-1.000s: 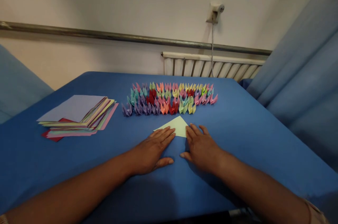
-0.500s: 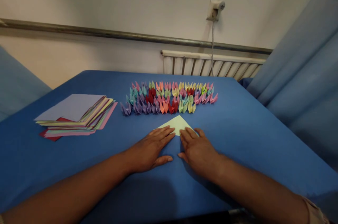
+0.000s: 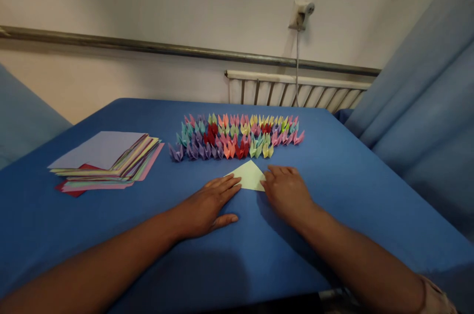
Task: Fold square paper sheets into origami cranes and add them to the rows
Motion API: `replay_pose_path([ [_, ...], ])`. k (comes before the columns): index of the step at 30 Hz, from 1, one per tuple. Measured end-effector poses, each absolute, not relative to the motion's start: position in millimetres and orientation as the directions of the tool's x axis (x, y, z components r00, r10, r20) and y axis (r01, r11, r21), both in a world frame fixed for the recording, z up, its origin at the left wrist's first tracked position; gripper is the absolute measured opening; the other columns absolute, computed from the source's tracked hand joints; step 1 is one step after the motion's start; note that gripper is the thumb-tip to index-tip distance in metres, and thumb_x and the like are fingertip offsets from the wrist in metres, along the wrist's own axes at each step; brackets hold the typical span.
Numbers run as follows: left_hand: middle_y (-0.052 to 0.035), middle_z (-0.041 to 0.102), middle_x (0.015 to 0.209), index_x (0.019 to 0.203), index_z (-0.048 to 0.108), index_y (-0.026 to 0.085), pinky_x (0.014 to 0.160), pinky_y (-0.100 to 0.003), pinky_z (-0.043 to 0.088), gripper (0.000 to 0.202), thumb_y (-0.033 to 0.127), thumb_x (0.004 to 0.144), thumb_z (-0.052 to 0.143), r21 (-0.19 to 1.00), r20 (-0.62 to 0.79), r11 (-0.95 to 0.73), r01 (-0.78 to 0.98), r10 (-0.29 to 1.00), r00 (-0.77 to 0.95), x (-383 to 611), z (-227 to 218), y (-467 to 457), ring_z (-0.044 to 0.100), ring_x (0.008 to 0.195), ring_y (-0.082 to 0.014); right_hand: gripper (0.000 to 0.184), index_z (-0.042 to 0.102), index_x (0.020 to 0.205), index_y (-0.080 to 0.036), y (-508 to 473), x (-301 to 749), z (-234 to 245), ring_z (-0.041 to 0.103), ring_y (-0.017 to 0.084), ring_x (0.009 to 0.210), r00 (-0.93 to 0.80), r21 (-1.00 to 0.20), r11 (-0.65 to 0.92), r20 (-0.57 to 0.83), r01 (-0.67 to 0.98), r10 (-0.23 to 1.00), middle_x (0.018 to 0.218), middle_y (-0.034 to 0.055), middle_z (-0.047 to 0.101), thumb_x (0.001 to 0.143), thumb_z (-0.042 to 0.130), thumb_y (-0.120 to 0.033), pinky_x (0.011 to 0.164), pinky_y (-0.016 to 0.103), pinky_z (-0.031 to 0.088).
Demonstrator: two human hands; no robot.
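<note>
A pale green sheet of paper (image 3: 252, 176), folded to a triangle with its point away from me, lies flat on the blue table. My left hand (image 3: 209, 205) rests open on its left part, fingers stretched out and pressing it down, thumb apart on the tabletop. At the paper's right corner, my right hand (image 3: 288, 190) has its fingers curled in and closed on the edge. The hand hides that corner. Just beyond the paper stand rows of small folded paper cranes (image 3: 229, 148) in many colours.
On the left lies a stack of coloured paper sheets (image 3: 99, 151), a lilac one on top. The blue-covered table (image 3: 355, 195) reaches back towards a white radiator (image 3: 274, 79) and a wall pipe (image 3: 159, 48). Blue curtains (image 3: 425, 92) hang at the sides.
My right hand has slid right from the middle of the paper to its right corner, its fingers curling from flat to closed. My left hand has shifted slightly left.
</note>
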State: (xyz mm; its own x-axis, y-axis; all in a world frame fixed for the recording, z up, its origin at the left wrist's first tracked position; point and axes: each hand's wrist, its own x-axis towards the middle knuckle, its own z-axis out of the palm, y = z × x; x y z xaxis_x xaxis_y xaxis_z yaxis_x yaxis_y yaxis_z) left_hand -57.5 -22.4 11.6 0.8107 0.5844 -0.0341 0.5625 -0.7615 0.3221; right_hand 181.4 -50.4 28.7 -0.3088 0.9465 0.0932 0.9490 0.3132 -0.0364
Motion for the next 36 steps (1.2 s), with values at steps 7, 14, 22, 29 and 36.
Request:
replay_pose_path([
  [7,-0.0123,0.032,0.154,0.146,0.034,0.021,0.114,-0.046,0.026,0.071,0.063,0.090,0.042,0.243,-0.055,-0.766,0.595,0.602,0.797,-61.1,14.2,-22.2,0.027,0.142,-0.0300,0.023,0.061,0.099,-0.015,-30.9,164.7,4.1,0.062,0.020,0.088,-0.343,-0.257,0.343,0.047,0.903,0.938,0.099,0.0095,0.065,0.095,0.043,-0.028,0.078,0.030,0.045],
  [14,-0.0169,0.048,0.143,0.131,0.054,0.014,0.107,-0.050,0.033,0.065,0.062,0.090,0.041,0.063,-0.062,-0.647,0.760,0.757,0.650,-85.8,28.2,-5.3,0.042,0.132,-0.0352,0.026,0.059,0.103,-0.015,-26.5,181.2,4.4,0.061,0.022,0.090,-0.237,-0.239,0.238,0.031,0.942,0.971,0.101,0.0112,0.064,0.091,0.052,-0.036,0.076,0.032,0.045],
  [22,-0.0092,0.066,0.114,0.120,0.058,0.017,0.091,-0.037,0.048,0.034,0.035,0.095,0.043,0.319,0.153,-0.608,0.727,0.790,0.594,-63.1,20.7,-11.1,0.062,0.103,-0.0231,0.040,0.059,0.095,-0.017,-16.8,189.1,-2.8,0.057,0.025,0.094,-0.137,-0.326,0.154,0.074,0.933,0.988,0.098,0.0089,0.060,0.076,0.067,-0.052,0.081,0.035,0.044],
  [29,-0.0058,0.066,0.107,0.134,0.045,0.021,0.082,-0.031,0.051,0.044,0.028,0.091,0.051,0.458,0.182,-0.612,0.645,0.774,0.606,-51.9,8.1,-17.4,0.064,0.090,-0.0178,0.012,0.057,0.082,-0.019,-17.5,185.7,-2.5,0.054,0.019,0.083,-0.223,-0.437,0.275,0.166,0.856,0.960,0.087,0.0045,0.057,0.082,0.063,-0.029,0.075,0.031,0.042],
  [36,-0.0027,0.070,0.096,0.139,0.039,0.023,0.076,-0.029,0.052,0.051,0.026,0.090,0.052,0.363,0.353,-0.701,0.614,0.713,0.605,-55.7,12.3,-24.2,0.067,0.081,-0.0167,0.011,0.059,0.088,-0.016,-46.6,170.6,16.5,0.053,0.021,0.087,-0.627,-0.231,0.730,0.388,0.644,0.676,0.096,0.0094,0.061,0.090,0.051,-0.024,0.077,0.037,0.040],
])
